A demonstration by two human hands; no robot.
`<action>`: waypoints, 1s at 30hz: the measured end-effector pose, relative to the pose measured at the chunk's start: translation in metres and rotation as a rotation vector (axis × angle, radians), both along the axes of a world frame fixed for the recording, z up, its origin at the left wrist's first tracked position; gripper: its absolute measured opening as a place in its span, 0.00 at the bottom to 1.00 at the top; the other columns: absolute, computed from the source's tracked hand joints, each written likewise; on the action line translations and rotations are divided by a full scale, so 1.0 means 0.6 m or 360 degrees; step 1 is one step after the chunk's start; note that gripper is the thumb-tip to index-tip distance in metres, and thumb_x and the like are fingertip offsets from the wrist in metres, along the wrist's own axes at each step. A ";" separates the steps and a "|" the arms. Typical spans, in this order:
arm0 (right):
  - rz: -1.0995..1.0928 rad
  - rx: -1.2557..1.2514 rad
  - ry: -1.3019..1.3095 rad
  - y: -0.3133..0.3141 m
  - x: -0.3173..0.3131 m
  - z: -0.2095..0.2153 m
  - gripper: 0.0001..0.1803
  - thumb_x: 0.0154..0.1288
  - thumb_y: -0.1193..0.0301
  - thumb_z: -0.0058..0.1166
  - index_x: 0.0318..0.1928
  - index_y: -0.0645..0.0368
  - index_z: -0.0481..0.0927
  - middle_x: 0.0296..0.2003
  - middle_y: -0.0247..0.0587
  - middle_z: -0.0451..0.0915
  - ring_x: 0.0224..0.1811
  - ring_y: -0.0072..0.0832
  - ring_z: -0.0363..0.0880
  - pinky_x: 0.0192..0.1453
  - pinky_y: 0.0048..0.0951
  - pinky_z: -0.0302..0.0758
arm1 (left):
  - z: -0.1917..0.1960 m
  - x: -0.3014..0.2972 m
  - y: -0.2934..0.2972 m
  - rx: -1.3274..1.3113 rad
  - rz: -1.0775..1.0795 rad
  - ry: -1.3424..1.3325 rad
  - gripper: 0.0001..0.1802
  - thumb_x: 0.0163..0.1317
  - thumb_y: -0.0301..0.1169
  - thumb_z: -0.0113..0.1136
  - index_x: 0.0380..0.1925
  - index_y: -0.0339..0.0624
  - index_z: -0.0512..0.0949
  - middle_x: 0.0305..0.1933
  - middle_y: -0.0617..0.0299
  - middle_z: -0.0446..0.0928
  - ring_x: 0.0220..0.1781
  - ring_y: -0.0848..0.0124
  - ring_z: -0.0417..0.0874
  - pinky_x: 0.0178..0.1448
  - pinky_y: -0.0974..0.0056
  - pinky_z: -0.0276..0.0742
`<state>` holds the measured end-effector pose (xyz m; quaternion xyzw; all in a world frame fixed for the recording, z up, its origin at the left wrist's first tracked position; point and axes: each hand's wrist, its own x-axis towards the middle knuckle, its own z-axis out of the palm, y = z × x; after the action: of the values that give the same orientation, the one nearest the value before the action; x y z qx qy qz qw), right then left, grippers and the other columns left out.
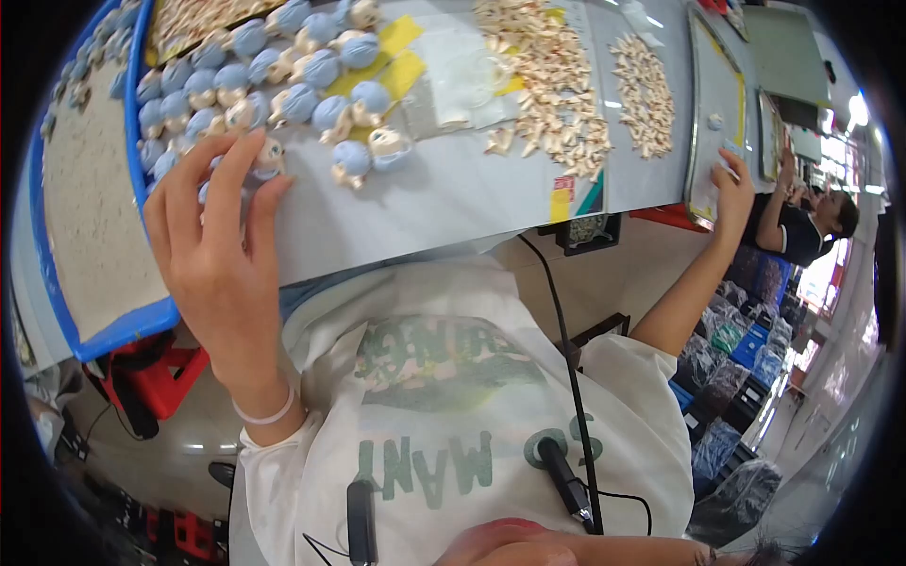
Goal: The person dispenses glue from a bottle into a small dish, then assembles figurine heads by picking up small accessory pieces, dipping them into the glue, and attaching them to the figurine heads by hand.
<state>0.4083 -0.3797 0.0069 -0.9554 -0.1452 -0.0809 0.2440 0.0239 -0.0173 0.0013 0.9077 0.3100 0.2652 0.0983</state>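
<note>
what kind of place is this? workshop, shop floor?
Most likely a small-toy assembly or packing line. Rows of identical blue-capped figurines and heaps of small cream parts cover a long grey workbench. The left hand picks among the figurines, the right hand reaches a metal tray, and another worker sits nearby.

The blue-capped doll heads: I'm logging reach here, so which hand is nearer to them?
Left. The left hand has its fingers on the doll heads at the cluster's near edge. The right hand is far off, touching a metal tray.
</note>
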 end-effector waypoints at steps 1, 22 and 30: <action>0.0027 -0.0122 0.0048 -0.003 0.009 -0.003 0.17 0.51 0.75 0.52 0.45 0.56 0.76 0.36 0.38 0.76 0.31 0.22 0.72 0.38 0.22 0.70 | -0.001 0.000 0.001 -0.0006 -0.0014 -0.0015 0.15 0.45 0.24 0.62 0.37 0.45 0.77 0.41 0.63 0.74 0.44 0.64 0.71 0.46 0.64 0.68; 0.1164 -0.0046 0.0006 0.334 -0.210 0.004 0.05 0.46 0.73 0.55 0.25 0.60 0.77 0.25 0.36 0.73 0.32 0.31 0.69 0.38 0.29 0.66 | -0.019 -0.009 -0.047 -0.1981 -0.0556 -0.1350 0.20 0.52 0.37 0.62 0.41 0.40 0.68 0.43 0.51 0.69 0.35 0.66 0.75 0.33 0.72 0.72; 0.1191 -0.0123 0.0002 0.336 -0.214 0.008 0.04 0.48 0.74 0.53 0.26 0.60 0.76 0.25 0.37 0.72 0.33 0.32 0.70 0.39 0.30 0.67 | -0.012 -0.009 -0.058 -0.2085 -0.0481 -0.1245 0.20 0.50 0.36 0.64 0.38 0.37 0.69 0.42 0.51 0.70 0.35 0.68 0.75 0.33 0.71 0.73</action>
<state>0.2800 -0.1783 0.0115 -0.8449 -0.4869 0.0201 0.2205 0.0186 -0.0519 -0.0058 0.5374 0.2192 0.3128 0.7519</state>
